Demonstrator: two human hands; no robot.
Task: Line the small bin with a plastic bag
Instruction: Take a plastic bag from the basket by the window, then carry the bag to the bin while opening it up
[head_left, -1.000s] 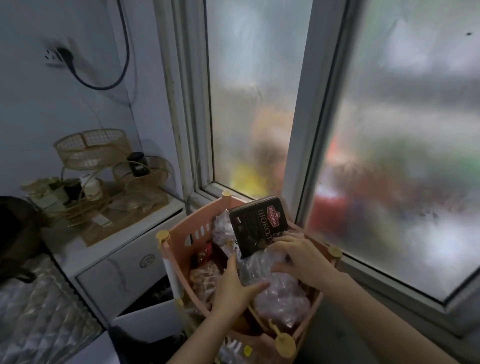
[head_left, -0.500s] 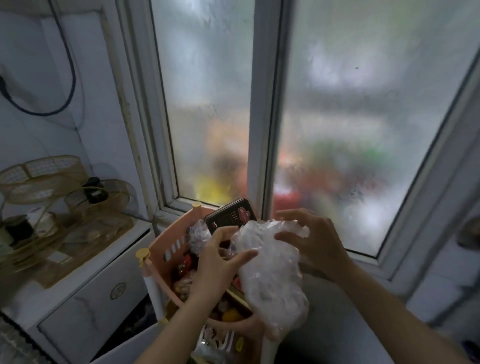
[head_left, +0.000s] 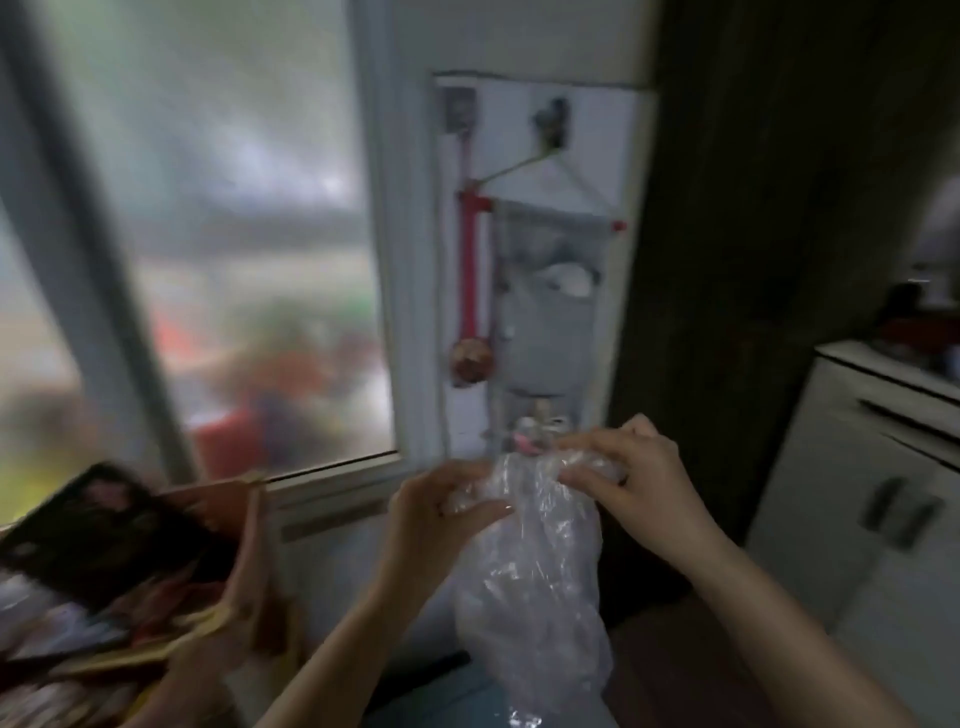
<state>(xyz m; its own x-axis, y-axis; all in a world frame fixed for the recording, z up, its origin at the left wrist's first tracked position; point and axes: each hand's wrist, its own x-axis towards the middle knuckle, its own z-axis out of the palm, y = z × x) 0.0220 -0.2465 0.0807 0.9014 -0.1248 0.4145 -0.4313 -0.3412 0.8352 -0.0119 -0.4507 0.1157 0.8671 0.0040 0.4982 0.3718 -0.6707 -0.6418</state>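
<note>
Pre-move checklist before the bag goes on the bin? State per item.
1. Both hands on the plastic bag: ok. Left hand and right hand pinch its crumpled top.
2. Bag clear of the pink basket: ok, it hangs to the right of it.
3. Bag mouth opened: not ok, top is bunched shut.
4. Single bag or a wad of several: cannot tell.
5. Small bin in view: not ok, not visible.
6. Image sharp enough to judge the path: not ok, motion blur.

Dim room, daylight through the frosted window (head_left: 234, 249).
Motion blur smears everything; left of the fingers (head_left: 587, 447) it's worst, right side falls dark.
</note>
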